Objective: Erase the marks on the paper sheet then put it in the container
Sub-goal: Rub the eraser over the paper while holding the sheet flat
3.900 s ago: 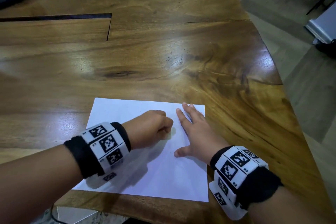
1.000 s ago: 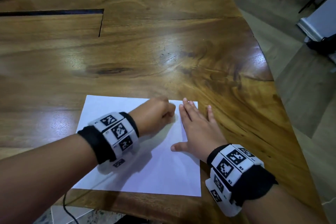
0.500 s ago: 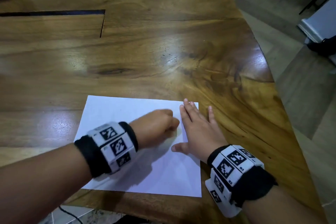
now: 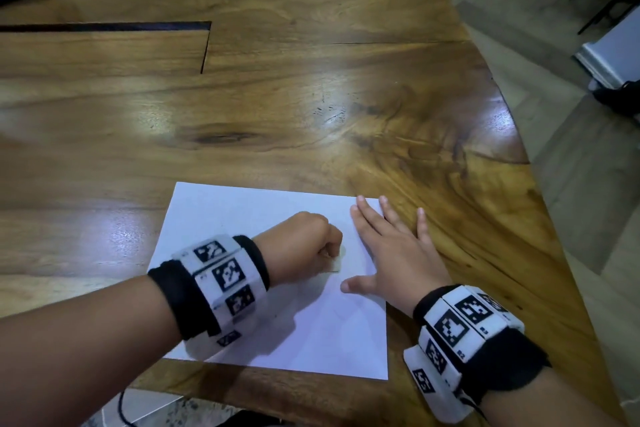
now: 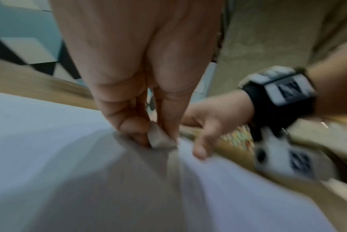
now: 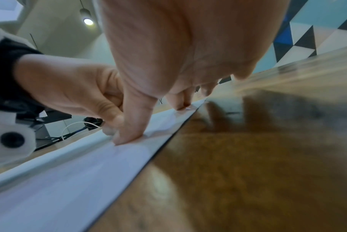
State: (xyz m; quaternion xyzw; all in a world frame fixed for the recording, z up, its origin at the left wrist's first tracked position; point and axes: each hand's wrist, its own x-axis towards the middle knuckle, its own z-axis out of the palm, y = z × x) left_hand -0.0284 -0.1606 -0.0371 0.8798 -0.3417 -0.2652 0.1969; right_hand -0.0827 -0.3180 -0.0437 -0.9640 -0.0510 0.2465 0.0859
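A white paper sheet [image 4: 242,215] lies flat near the front edge of the wooden table [image 4: 311,97]. My left hand [image 4: 304,246] pinches a small white eraser [image 5: 158,138] between thumb and fingers and presses it onto the sheet's middle right. My right hand [image 4: 391,250] lies flat with straight, spread fingers on the sheet's right edge, partly on the wood, thumb [image 6: 129,130] pressing the paper [image 6: 69,180]. I see no marks on the visible paper. No container is in view.
The table's right edge [image 4: 519,149] curves away to a grey floor. A dark slot [image 4: 104,26] cuts the tabletop at the far left. A cable [image 4: 121,406] hangs below the front edge.
My left hand with the eraser has rubbed back and forth over the same patch of paper. My right hand stays flat on the sheet's right edge.
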